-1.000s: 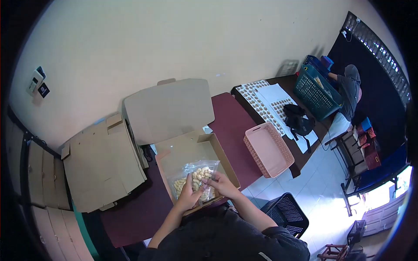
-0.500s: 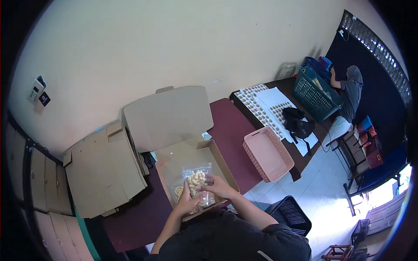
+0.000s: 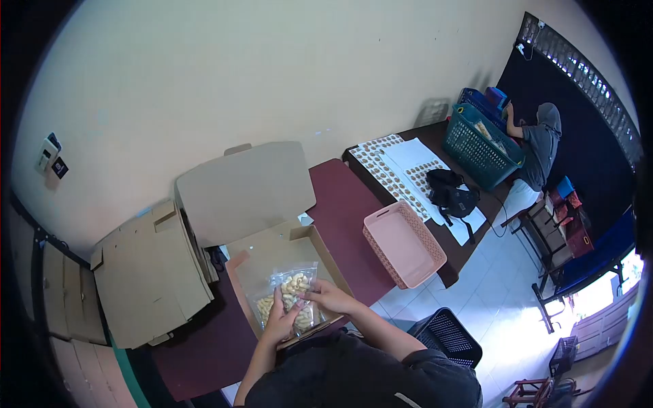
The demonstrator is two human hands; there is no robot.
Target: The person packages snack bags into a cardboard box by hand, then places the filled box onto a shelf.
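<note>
Together, left hand (image 3: 279, 321), right hand (image 3: 330, 298) gripping bag (image 3: 307, 270) (pale curls (image 3: 295, 283) inside), open carton (image 3: 272, 250) beneath.

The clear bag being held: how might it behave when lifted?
The clear bag is probably floppy, since its thin film looks creased. Its pale, curled pieces would likely shift, being loose and separate. The film's shine suggests it may be somewhat slippery.
</note>
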